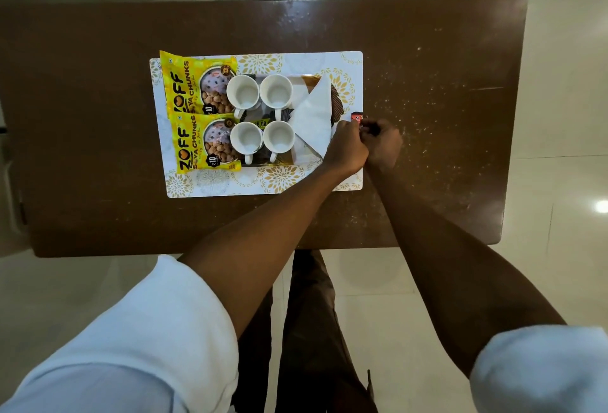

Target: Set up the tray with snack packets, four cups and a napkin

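Observation:
A white tray [263, 182] with gold flower prints lies on the brown table [427, 83]. Two yellow soya chunk packets [184, 110] overlap on its left side. Several white cups [260, 119] stand upright in the middle, on a dark packet. A white napkin [312, 113] folded to a point lies to their right over a brown ridged snack. At the tray's right edge my left hand [345, 146] and my right hand [383, 142] are curled side by side, together pinching a small red and dark packet [357, 117]; my fingers hide most of it.
The table's near edge runs just past my forearms, and its right edge ends over the pale tiled floor [559, 149]. My dark trouser legs [309, 330] stand below the table edge.

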The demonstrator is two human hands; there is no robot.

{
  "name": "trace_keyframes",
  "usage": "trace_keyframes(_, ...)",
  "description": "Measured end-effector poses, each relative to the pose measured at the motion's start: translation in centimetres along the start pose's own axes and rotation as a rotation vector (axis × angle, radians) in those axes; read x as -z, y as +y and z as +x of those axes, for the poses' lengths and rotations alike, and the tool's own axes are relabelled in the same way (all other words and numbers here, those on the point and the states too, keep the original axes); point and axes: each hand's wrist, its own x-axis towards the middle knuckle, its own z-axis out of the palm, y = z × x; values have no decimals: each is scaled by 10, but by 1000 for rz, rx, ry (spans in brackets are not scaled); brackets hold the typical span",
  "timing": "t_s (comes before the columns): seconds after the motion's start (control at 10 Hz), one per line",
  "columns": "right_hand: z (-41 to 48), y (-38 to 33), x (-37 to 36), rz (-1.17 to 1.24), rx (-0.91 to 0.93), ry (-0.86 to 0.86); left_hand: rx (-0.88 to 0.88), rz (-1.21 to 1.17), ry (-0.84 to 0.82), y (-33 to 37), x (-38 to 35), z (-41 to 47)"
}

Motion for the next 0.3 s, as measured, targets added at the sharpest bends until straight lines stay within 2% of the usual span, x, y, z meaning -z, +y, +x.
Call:
trace_keyframes(0.2, -5, -7, 6, 0, -13, 44, 8, -30, 14, 0, 6, -10)
trace_keyframes(0.3, -20, -13, 23, -21, 37, 60, -30, -11, 5, -6, 17, -30)
